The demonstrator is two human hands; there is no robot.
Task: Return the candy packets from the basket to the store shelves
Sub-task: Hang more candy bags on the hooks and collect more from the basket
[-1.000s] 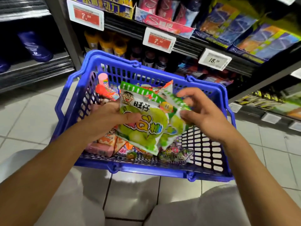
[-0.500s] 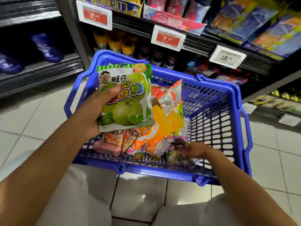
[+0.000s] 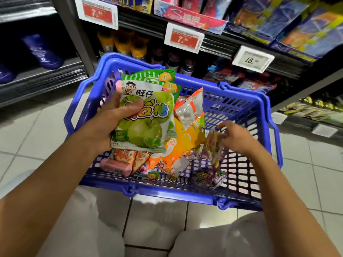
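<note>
A blue plastic basket stands on the tiled floor in front of the shelves. My left hand grips green apple candy packets, thumb across the front, held above the basket's left side. My right hand pinches a purple grape candy packet, lifted and blurred, over the basket's right part. Orange packets, another purple packet and a pink bar lie inside the basket.
Store shelves with red price tags and a white tag rise just behind the basket; bottles and boxed snacks fill them. A darker shelf unit stands at the left. My knees in light trousers are below.
My right hand has picked the purple packet up off the basket floor. My left hand still holds the green packets, now a bit lower and more to the middle.
</note>
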